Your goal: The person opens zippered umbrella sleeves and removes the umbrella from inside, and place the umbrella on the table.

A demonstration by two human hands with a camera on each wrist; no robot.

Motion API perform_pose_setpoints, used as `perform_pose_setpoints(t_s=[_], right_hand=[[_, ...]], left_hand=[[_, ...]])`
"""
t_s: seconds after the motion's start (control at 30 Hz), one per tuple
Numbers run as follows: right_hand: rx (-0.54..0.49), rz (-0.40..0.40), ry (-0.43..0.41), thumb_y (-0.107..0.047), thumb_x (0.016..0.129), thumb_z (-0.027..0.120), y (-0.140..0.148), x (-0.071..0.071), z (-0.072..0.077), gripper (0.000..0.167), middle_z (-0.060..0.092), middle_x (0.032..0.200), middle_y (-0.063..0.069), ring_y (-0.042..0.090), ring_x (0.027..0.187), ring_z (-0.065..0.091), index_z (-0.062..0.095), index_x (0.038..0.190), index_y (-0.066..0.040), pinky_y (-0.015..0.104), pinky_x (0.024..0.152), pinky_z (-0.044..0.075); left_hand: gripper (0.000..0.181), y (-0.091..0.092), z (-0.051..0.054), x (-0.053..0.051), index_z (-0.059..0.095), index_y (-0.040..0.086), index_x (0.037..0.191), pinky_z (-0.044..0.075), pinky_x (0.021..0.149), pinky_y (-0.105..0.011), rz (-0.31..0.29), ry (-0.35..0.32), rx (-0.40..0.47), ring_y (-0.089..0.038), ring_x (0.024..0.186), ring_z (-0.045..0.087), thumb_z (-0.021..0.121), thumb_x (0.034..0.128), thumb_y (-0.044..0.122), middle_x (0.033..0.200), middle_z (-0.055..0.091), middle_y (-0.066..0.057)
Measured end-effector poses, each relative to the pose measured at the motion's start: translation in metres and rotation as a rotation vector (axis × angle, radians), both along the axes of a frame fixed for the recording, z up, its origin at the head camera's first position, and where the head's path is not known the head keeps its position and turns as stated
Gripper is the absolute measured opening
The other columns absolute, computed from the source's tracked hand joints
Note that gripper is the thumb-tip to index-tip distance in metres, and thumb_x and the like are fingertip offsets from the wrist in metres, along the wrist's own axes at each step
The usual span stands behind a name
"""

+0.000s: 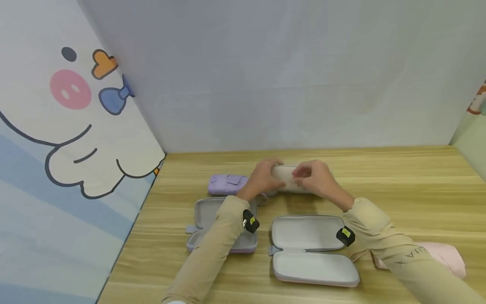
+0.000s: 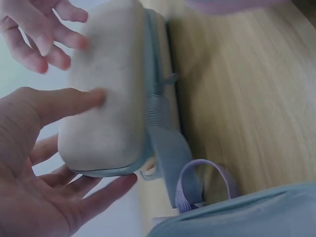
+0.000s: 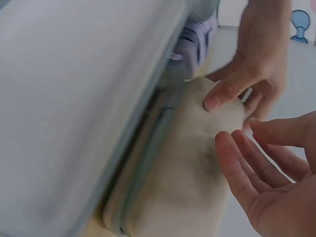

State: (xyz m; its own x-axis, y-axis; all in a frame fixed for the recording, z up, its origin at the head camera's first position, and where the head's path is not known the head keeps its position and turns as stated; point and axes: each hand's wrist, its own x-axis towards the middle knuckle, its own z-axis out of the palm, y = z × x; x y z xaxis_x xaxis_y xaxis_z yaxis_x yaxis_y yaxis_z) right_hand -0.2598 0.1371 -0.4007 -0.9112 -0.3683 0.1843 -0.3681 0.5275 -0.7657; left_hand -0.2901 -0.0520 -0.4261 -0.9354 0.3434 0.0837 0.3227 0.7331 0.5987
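Note:
A cream zip case (image 1: 284, 174) with a grey-blue zip band and tab lies near the back of the wooden table. My left hand (image 1: 262, 179) grips its left end; the left wrist view shows the thumb on the cream face and the fingers round the end. Just over the case's middle hovers my right hand (image 1: 318, 179), fingers loosely bent. In the right wrist view the right hand's fingertips (image 3: 224, 140) appear close to the case with nothing between them; whether they touch it I cannot tell.
A folded purple case (image 1: 228, 185) lies left of the cream one. Nearer me, two grey-lined cases lie unfolded: a purple-edged case (image 1: 206, 211) under my left forearm and a pink-edged case (image 1: 309, 232). A pink item (image 1: 449, 257) is partly hidden by my right sleeve.

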Motion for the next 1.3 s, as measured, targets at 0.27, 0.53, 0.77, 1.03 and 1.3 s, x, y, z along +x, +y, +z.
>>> perform_pose_setpoints(t_s=[0.27, 0.53, 0.77, 1.03, 1.3], right_hand=[[0.0, -0.063, 0.039, -0.02, 0.089, 0.067, 0.016, 0.005, 0.023, 0.019, 0.07, 0.088, 0.011, 0.024, 0.079, 0.065, 0.072, 0.093, -0.002, 0.031, 0.067, 0.051], [0.032, -0.114, -0.015, -0.033, 0.089, 0.066, 0.029, 0.0, 0.022, 0.032, 0.069, 0.095, 0.011, 0.025, 0.087, 0.063, 0.071, 0.1, -0.004, 0.037, 0.074, 0.049], [0.049, -0.069, -0.05, -0.026, 0.083, 0.074, 0.044, -0.008, 0.011, 0.041, 0.065, 0.108, 0.019, 0.033, 0.095, 0.062, 0.064, 0.112, 0.001, 0.045, 0.079, 0.051], [0.027, -0.048, -0.192, -0.021, 0.081, 0.075, 0.062, -0.016, -0.012, 0.057, 0.052, 0.124, 0.031, 0.044, 0.106, 0.056, 0.052, 0.128, 0.004, 0.048, 0.084, 0.05], [-0.01, -0.059, -0.291, -0.011, 0.077, 0.078, 0.062, -0.026, -0.03, 0.061, 0.049, 0.126, 0.032, 0.043, 0.109, 0.052, 0.05, 0.129, 0.007, 0.042, 0.082, 0.051]], left_hand=[[0.022, -0.004, 0.004, 0.01, 0.065, 0.015, 0.099, 0.049, 0.082, -0.034, -0.006, -0.037, 0.163, -0.021, 0.102, 0.058, 0.067, 0.0874, 0.034, 0.111, 0.064, -0.006], [0.018, -0.011, 0.005, 0.02, 0.066, 0.011, 0.085, 0.052, 0.072, -0.028, 0.002, -0.108, 0.218, -0.02, 0.089, 0.062, 0.066, 0.0891, 0.028, 0.096, 0.066, -0.005], [0.031, -0.015, 0.007, 0.029, 0.066, 0.011, 0.1, 0.049, 0.085, -0.039, 0.048, -0.23, 0.129, -0.026, 0.107, 0.056, 0.068, 0.086, 0.039, 0.119, 0.059, -0.011], [0.065, -0.016, 0.002, 0.04, 0.054, 0.009, 0.128, 0.045, 0.091, -0.046, 0.126, -0.34, 0.121, -0.033, 0.118, 0.049, 0.07, 0.0803, 0.048, 0.132, 0.05, -0.018], [0.084, -0.016, -0.003, 0.05, 0.04, 0.003, 0.141, 0.044, 0.094, -0.045, 0.145, -0.389, 0.15, -0.033, 0.118, 0.049, 0.074, 0.0773, 0.046, 0.131, 0.05, -0.02]])
